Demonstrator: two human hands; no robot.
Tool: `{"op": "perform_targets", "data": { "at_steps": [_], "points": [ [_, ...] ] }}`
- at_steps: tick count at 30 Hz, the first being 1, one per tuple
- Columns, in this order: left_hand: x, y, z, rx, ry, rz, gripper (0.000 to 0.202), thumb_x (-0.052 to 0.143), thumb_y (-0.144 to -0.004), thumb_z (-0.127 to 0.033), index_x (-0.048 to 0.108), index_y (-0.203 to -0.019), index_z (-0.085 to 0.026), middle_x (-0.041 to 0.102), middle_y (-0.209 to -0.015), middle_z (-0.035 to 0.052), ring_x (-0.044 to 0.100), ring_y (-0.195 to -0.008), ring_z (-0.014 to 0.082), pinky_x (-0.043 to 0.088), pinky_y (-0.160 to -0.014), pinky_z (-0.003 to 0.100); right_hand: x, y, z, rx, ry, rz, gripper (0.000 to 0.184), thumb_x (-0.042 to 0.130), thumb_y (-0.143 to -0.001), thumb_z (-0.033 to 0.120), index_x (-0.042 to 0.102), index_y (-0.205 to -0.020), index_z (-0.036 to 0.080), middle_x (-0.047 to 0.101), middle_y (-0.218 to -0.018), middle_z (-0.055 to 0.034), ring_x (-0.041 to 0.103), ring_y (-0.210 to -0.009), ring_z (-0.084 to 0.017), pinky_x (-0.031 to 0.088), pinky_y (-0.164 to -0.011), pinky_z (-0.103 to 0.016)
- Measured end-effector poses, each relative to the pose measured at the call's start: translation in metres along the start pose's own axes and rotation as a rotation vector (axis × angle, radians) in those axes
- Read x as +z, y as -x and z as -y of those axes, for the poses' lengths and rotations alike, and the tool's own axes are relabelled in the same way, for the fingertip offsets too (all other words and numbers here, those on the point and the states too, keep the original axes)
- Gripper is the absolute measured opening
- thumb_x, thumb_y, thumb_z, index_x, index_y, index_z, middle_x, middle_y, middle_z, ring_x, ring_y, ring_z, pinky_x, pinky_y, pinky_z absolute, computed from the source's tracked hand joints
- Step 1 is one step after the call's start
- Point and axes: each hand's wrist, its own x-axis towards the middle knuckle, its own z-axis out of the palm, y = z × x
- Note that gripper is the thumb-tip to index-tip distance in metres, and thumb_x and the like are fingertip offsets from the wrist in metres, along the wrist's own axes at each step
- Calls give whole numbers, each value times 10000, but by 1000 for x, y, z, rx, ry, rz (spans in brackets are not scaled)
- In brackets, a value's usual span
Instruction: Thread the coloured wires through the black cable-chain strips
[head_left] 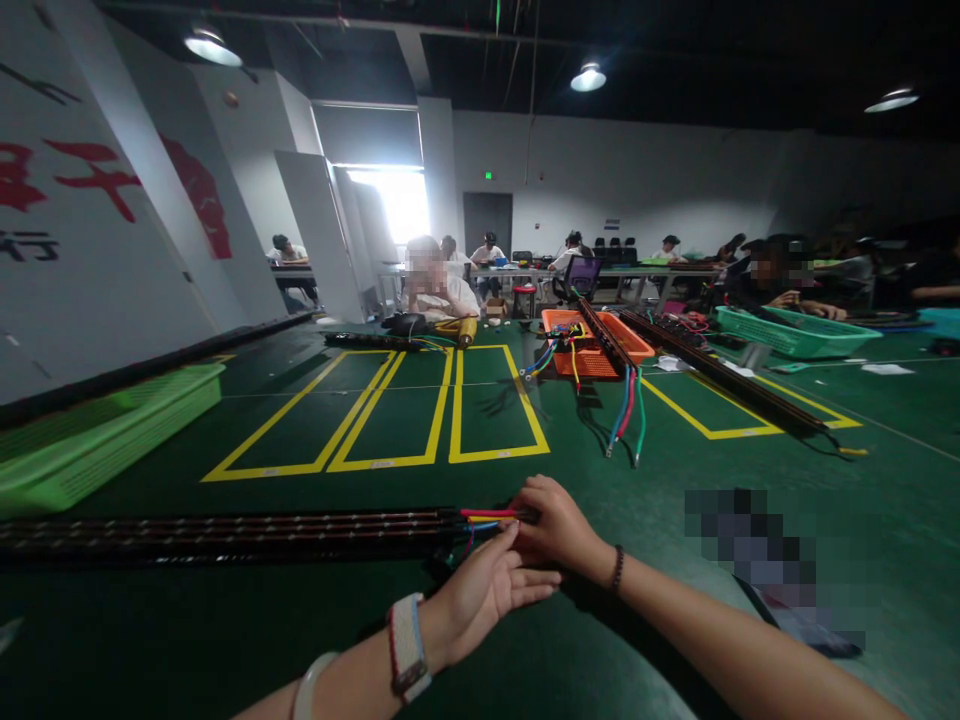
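A long dark cable bundle [225, 538] with shiny spots along its strands lies across the near table from the left edge. Red, yellow and blue wires [484, 518] come out of its right end. My right hand [559, 530], a dark beaded bracelet on its wrist, is closed around these wires; their tips are hidden in the fingers. Just below, my left hand [480, 600] is turned palm up with its fingers stretched out. Its thumb rests by the wires, against the right hand.
On the left stands a green basket [112, 430]. Yellow taped rectangles [499, 455] mark the green table. An orange basket [637, 345] holds more wired bundles, with another long bundle [735, 380] beside it. A blurred phone-like object [795, 600] lies at right. People sit farther back.
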Motion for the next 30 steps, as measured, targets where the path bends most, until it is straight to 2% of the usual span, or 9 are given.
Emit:
{"op": "perform_targets", "data": {
  "at_steps": [3, 6, 11, 15, 18, 22, 25, 28, 30],
  "points": [
    [2, 0, -2, 27, 98, -27, 457, 390, -910, -392, 439, -1222, -61, 557, -1162, 195, 566, -1060, 231, 363, -993, 386, 1, 1, 1, -87, 60, -41, 107, 671, -773, 200, 590, -716, 161, 515, -719, -9, 431, -721, -148, 325, -663, -273],
    [4, 0, -3, 86, 169, -73, 444, 396, -905, -426, 462, -1179, -83, 548, -1181, 174, 524, -1120, 220, 360, -1003, 365, 0, 2, 2, -245, 184, -59, 145, 615, -819, 212, 570, -692, 157, 502, -690, -13, 410, -706, -151, 317, -676, -296],
    [3, -2, 2, 174, 245, -149, 286, 458, -889, -379, 535, -1012, -133, 595, -1070, 108, 553, -1024, 170, 390, -971, 345, -7, 2, 3, -591, 391, -70, 149, 481, -903, 167, 598, -812, 147, 545, -719, -23, 412, -699, -153, 328, -725, -339],
    [2, -6, 5, 241, 271, -149, 206, 459, -896, -316, 563, -945, -145, 608, -1012, 73, 562, -936, 136, 426, -902, 301, -13, 3, 2, -748, 452, -25, 187, 460, -903, 121, 605, -785, 129, 595, -867, -47, 444, -740, -155, 346, -749, -338],
    [4, -8, 4, 262, 262, -177, 194, 456, -898, -278, 558, -820, -132, 612, -907, 57, 559, -819, 111, 451, -811, 259, -15, 4, 2, -770, 485, 32, 189, 469, -899, 119, 614, -778, 132, 598, -890, -51, 451, -743, -150, 353, -745, -319],
    [7, -4, 1, 255, 228, -275, 153, 497, -878, -242, 550, -796, -125, 585, -773, 30, 508, -648, 75, 450, -669, 219, -21, 4, 4, -730, 486, 8, 212, 472, -919, 286, 624, -916, 138, 602, -910, -57, 446, -747, -160, 346, -770, -339],
    [9, 1, -2, 242, 206, -277, 147, 512, -870, -246, 554, -819, -115, 593, -792, 48, 534, -682, 91, 468, -738, 252, -27, 5, 3, -660, 487, -36, 276, 460, -914, 370, 602, -1014, 155, 603, -907, -60, 447, -768, -174, 326, -773, -357],
    [11, 3, -3, 216, 181, -257, 181, 496, -877, -271, 546, -808, -111, 610, -843, 88, 581, -821, 145, 453, -873, 322, -29, 6, -1, -565, 530, -17, 267, 469, -901, 381, 598, -826, 159, 567, -745, -48, 422, -705, -169, 300, -704, -342],
    [10, 2, -3, 197, 167, -268, 201, 482, -884, -293, 539, -812, -114, 617, -905, 109, 586, -917, 171, 426, -931, 348, -28, 6, -2, -496, 537, 19, 292, 467, -896, 350, 546, -688, 161, 515, -646, -32, 394, -655, -158, 274, -662, -329]
  ]
}}
